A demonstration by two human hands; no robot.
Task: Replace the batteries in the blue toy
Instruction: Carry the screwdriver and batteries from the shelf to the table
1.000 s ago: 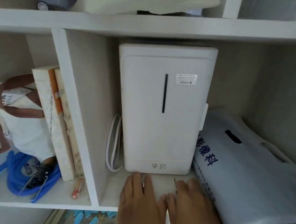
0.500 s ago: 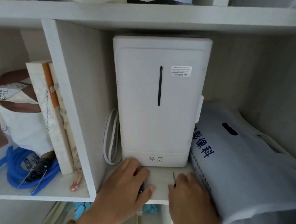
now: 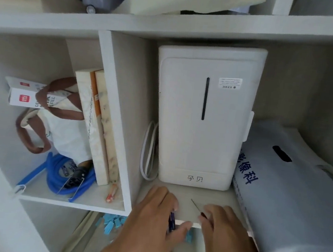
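Nearest you, your left hand (image 3: pixel 152 222) sits at the front edge of the shelf board (image 3: pixel 205 196). Its fingers are curled over, and the thumb closes against, dark blue batteries (image 3: pixel 172 221); only a short length of them shows between fingers and thumb, so their number cannot be told.

Your right hand (image 3: pixel 224 233) is just beside the left, apart from it. It pinches a thin screwdriver (image 3: pixel 194 204), whose bare shaft sticks out up and to the left, close over the board.

Below the shelf edge, between and left of your hands, lies a scatter of light blue pieces (image 3: pixel 109 224). Whether they belong to the blue toy cannot be told, and nothing else in view can be confirmed as the toy.

Behind your hands, a tall white appliance (image 3: pixel 203 119) stands upright in the right compartment, with a dark vertical slot and a small label on its face. A looped white cable (image 3: pixel 147 154) hangs beside its left side. A grey plastic bag (image 3: pixel 296 199) with blue characters leans against its right side.

Left of the divider (image 3: pixel 120 111), near the front, lies an orange-handled tool (image 3: pixel 111 195). Beside it is a coiled blue hose (image 3: pixel 54 180). Two pale slabs (image 3: pixel 98 129) lean against the divider. Further back are a white tote bag (image 3: pixel 63 136) with brown handles and a white box (image 3: pixel 22 95).

Above, the upper shelf (image 3: pixel 171 26) carries blurred pale items.
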